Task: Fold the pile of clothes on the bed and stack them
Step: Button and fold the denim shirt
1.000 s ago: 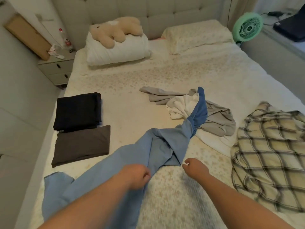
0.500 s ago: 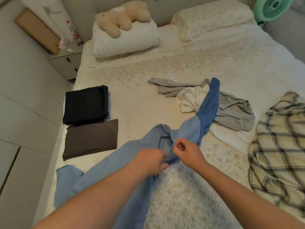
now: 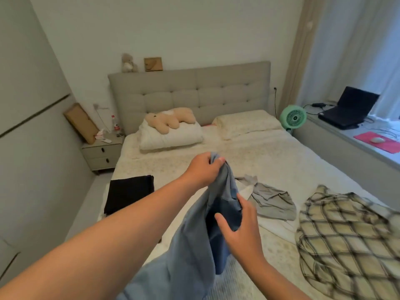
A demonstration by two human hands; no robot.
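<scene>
My left hand grips the top edge of a blue garment and holds it up above the bed. The cloth hangs down from that hand toward me. My right hand is lower, thumb and fingers spread, reaching into an opening of the blue garment. Behind the blue cloth lies a crumpled grey garment on a white one. A plaid shirt lies rumpled at the right. A folded black garment sits at the bed's left edge; my left forearm hides what lies in front of it.
A white pillow with a plush bear and a second pillow lie at the headboard. A nightstand stands left of the bed. A green fan and a laptop on a ledge are at the right.
The blue garment was lying across the bed; my left hand has lifted it into the air. My right hand let go of its pinch and moved into the cloth. My view tilted up.
</scene>
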